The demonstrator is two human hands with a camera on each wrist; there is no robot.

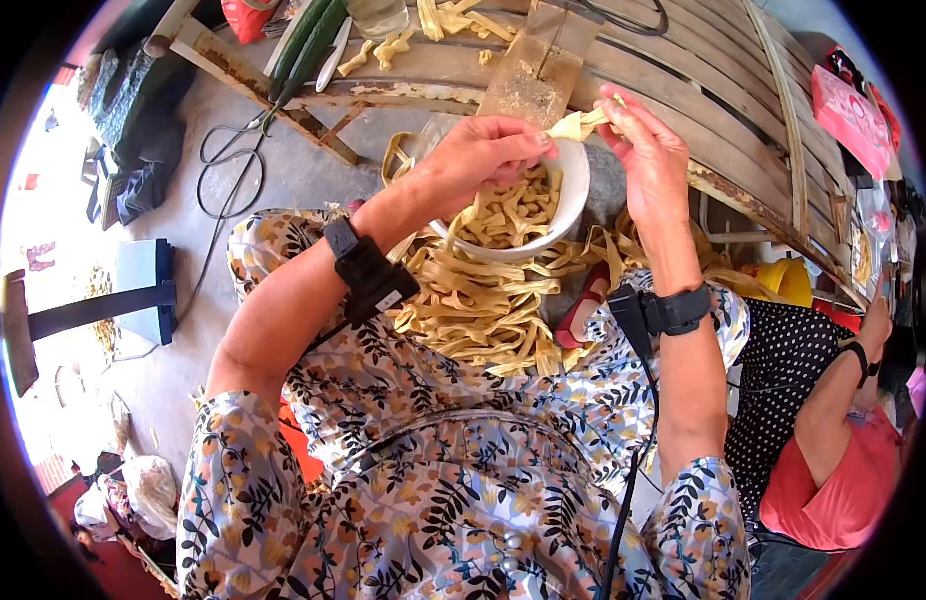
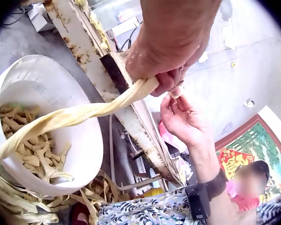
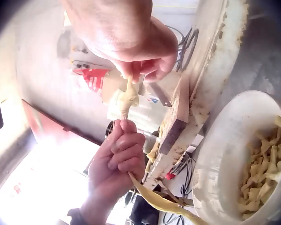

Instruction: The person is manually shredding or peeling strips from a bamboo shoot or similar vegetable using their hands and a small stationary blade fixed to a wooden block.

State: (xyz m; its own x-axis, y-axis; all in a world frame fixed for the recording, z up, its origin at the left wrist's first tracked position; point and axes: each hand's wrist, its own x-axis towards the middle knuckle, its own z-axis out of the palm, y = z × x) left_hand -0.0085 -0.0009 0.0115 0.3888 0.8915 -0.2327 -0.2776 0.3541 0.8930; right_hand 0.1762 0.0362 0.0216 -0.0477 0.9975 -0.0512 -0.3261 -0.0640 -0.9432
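Both hands hold a pale yellow, knotted strip of tofu skin above the near edge of the slatted bench. My left hand grips one side, fingers curled round it; the strip's long tail hangs from that hand past the white bucket. On the other side, my right hand pinches the short end between thumb and fingertips. In the right wrist view the knot sits between the two hands. Under them stands the white bucket, holding many small tofu skin knots.
Loose tofu skin strips lie heaped between the bucket and my lap. On the slatted bench are a wooden board, several finished knots, cucumbers and a knife. Another person sits at the right.
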